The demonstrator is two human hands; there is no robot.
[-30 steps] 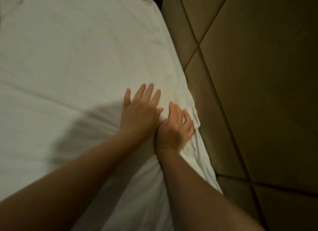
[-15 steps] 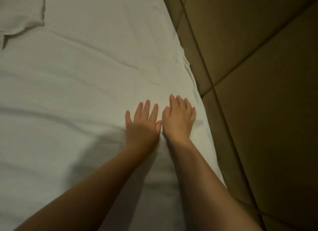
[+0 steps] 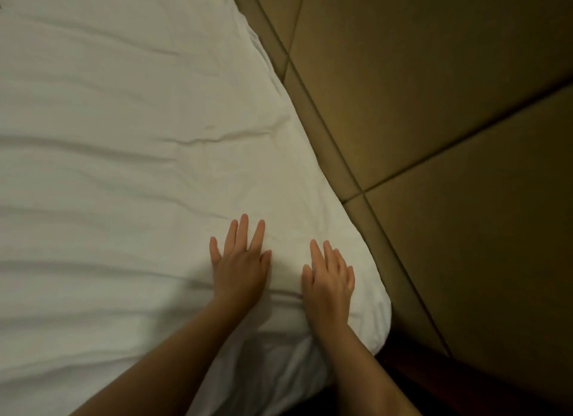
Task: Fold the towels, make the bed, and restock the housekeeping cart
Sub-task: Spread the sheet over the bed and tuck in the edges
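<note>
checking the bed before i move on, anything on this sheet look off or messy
Nothing spilled or torn, but the white sheet is not smooth: long ripples run across it, and a sharper crease sits beyond the left hand.

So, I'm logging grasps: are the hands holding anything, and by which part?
Nothing held: the left hand and right hand lie flat on the sheet.

No legible text, label, brand, number or sign on the white bed sheet [image 3: 124, 183] or on the padded wall panels [image 3: 434, 90].
</note>
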